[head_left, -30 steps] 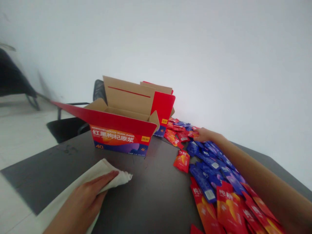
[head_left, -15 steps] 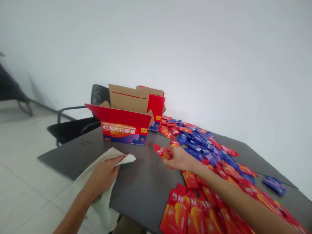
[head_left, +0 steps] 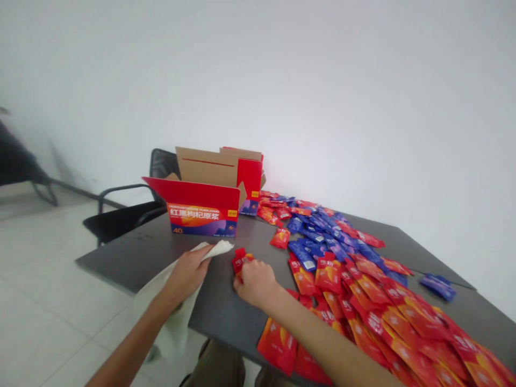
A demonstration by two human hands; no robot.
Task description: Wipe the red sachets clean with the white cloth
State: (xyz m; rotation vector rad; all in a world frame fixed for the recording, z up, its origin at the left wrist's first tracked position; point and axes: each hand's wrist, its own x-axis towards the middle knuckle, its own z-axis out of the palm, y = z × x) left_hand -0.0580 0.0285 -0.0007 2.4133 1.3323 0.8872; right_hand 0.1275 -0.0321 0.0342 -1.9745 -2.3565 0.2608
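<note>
A dark grey tabletop (head_left: 220,301) runs away toward a plain white wall (head_left: 322,97). Its near left corner juts over a pale tiled floor (head_left: 48,279), and a black armchair (head_left: 116,221) stands at its far left side. Another dark piece of furniture (head_left: 18,161) is cut off by the left edge of the view. The person's knees, in olive-brown cloth, show below the near edge.

The front carton (head_left: 201,215), red over blue with its flaps up, reads "HONGHEIGOUQI YUANJIANG" above 红黑枸杞原浆, with "40" at the lower left; the characters on its yellow patch are too small to read. A rear carton (head_left: 250,177) in matching colours stands behind it. The red packets (head_left: 403,317) carry white characters beginning 纯 over orange artwork; print on the blue packets (head_left: 322,231) is too blurred to make out.

The right hand (head_left: 257,282) has its fingers curled around a red packet (head_left: 241,259), whose top end pokes out beyond the knuckles, in front of the front carton and left of the heap. A loose red packet (head_left: 280,238) lies farther back. The left hand (head_left: 189,271) grips a whitish cloth (head_left: 175,325), which drapes over the tabletop's edge.
</note>
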